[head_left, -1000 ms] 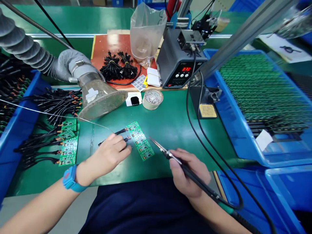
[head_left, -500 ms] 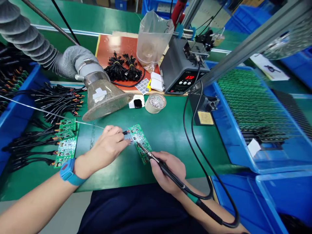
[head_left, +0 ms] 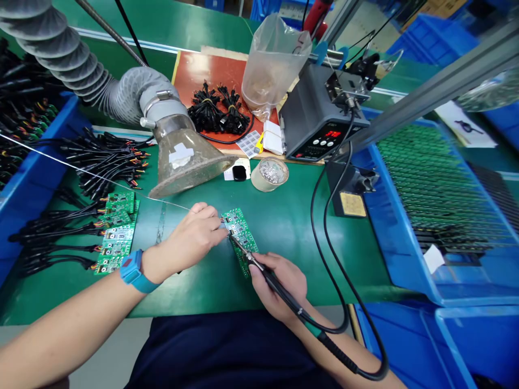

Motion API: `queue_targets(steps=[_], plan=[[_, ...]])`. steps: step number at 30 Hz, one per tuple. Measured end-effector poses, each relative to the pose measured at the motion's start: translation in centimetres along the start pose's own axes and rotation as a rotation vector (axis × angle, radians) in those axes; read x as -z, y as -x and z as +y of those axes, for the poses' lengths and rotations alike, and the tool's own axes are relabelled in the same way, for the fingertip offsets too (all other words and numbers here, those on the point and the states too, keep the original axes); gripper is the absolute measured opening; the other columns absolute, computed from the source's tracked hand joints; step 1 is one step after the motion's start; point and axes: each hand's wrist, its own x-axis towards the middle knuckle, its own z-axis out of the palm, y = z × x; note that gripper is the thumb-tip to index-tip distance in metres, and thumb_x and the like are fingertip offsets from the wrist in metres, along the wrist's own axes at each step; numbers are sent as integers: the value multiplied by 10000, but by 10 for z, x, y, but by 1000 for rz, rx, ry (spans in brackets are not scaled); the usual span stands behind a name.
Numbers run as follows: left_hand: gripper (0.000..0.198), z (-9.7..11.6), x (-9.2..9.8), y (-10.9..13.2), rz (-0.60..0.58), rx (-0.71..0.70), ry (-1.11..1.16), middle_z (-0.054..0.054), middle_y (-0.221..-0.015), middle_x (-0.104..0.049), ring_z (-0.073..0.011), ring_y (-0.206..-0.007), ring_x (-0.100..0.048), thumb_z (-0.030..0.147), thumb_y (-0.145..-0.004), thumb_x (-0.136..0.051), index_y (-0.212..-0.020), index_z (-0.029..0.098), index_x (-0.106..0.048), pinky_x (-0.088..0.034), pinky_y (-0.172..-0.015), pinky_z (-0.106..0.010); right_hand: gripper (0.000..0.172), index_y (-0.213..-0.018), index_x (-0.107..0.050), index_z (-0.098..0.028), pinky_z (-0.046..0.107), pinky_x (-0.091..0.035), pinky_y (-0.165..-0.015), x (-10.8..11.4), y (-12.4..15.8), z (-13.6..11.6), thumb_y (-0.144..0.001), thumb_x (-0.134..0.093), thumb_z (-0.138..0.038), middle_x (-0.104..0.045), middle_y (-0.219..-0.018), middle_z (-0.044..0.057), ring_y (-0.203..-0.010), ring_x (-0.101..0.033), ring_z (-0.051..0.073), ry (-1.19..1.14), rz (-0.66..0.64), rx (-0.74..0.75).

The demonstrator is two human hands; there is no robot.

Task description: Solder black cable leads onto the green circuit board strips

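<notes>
My left hand (head_left: 198, 235) is closed in a pinch at the left edge of a green circuit board (head_left: 240, 226). A thin strand of solder wire (head_left: 170, 203) runs into its fingers from the far left. In my right hand (head_left: 281, 283) is a soldering iron (head_left: 300, 313), gripped like a pen, with its tip at the board's upper left side. The left fingers hide the exact spot where wire, tip and board come together. The board lies tilted on the green mat (head_left: 194, 294).
Boards with black cables (head_left: 121, 232) lie at left beside a blue bin (head_left: 38, 173). A fume extractor hood (head_left: 182, 162) hangs over the bench. Behind stand a solder tub (head_left: 270, 174), a soldering station (head_left: 320, 124) and an iron stand (head_left: 351, 189). A blue crate (head_left: 413, 270) holds boards at right.
My left hand has moved right, closer to the board, and its fingers now cover the wires seen there before. The iron's tip stays at the board. The whole view has shifted slightly.
</notes>
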Motion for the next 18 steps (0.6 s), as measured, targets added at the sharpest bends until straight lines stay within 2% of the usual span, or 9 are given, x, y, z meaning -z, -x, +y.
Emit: queue_targets(steps=[10,14,18], plan=[[284,2,-2,-1,-4,18,-22,-30,-686,-564,-214,-773,-441,136,-1025,-499,-816,168,-688,-352,-775,-374,210,-1159,-638,-175,298,-655,-716,1,-1,-1,-950,-659,-166,-771,-877,58,-746,-754,193,39,-18,95],[312,1,2,-1,11,60,1,-38,-702,-565,-211,-786,-455,165,-1034,-489,-770,163,-654,-369,-787,-369,205,-1167,-638,-175,295,-653,-690,3,0,-2,-963,-652,-187,-768,-879,62,-731,-748,194,46,-11,74],[306,1,1,0,-25,51,1,-38,-711,-585,-209,-783,-452,155,-1033,-487,-774,168,-649,-361,-790,-368,170,-1147,-648,-179,298,-659,-714,1,0,-3,-981,-643,-217,-776,-886,64,-765,-763,203,89,-14,46]])
